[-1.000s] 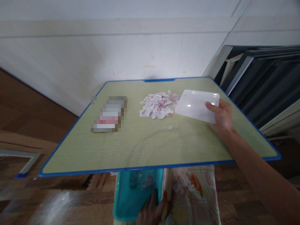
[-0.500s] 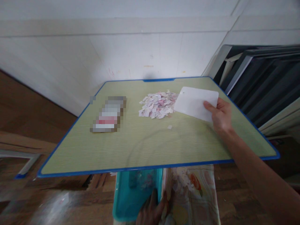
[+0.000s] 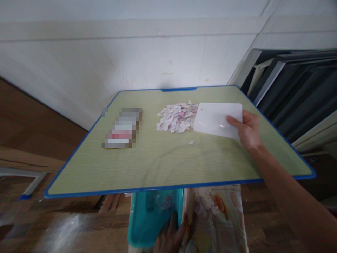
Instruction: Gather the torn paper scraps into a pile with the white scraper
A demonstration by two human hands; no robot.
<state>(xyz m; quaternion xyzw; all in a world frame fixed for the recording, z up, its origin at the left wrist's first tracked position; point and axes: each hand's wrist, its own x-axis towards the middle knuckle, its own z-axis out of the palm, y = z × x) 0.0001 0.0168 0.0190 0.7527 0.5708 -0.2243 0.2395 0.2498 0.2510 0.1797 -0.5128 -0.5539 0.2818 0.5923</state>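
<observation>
Your right hand [image 3: 247, 131] grips a white plastic card [image 3: 217, 119] by its right edge, thumb on top, its left edge touching the pile of paper scraps [image 3: 177, 117] on the green table [image 3: 163, 161]. One stray scrap [image 3: 191, 142] lies just in front. Your left hand [image 3: 171, 239] is below the table edge, fingers curled over the teal bin [image 3: 152, 218] rim. A pixelated packet [image 3: 122, 128] lies well left.
</observation>
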